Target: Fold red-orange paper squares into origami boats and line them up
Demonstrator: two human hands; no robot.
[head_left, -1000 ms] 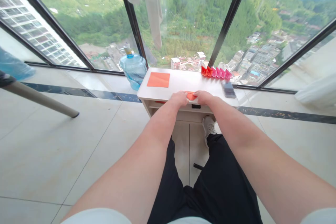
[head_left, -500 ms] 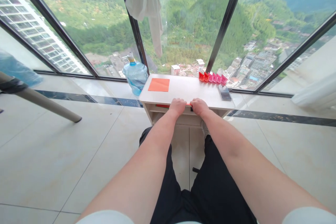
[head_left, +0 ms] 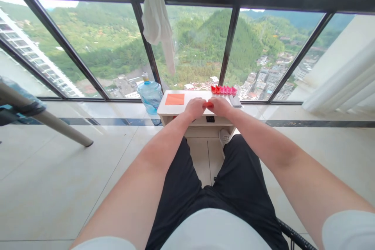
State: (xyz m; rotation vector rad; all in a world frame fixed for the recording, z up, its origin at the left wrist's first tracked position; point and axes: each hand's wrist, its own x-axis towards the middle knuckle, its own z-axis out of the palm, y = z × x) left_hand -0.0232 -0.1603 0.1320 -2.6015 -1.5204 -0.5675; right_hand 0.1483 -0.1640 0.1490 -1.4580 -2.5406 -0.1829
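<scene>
A small piece of folded red-orange paper shows between my two hands, above the front edge of the small white table. My left hand closes on its left end, and my right hand grips the right end. Much of the paper is hidden behind the fingers. On the tabletop to the left lies a flat orange sheet of paper. At the back right stands a row of several folded red and pink paper shapes.
A grey flat object rests at the table's right end. Left of the table stands a large blue water jug. A beige pole slants in from the left. Below the tabletop is a shelf with a black socket-like panel. Windows rise behind.
My hands have come up from the table's front edge and closer together, with the paper now showing between them. The camera has tilted up, bringing more window into view.
</scene>
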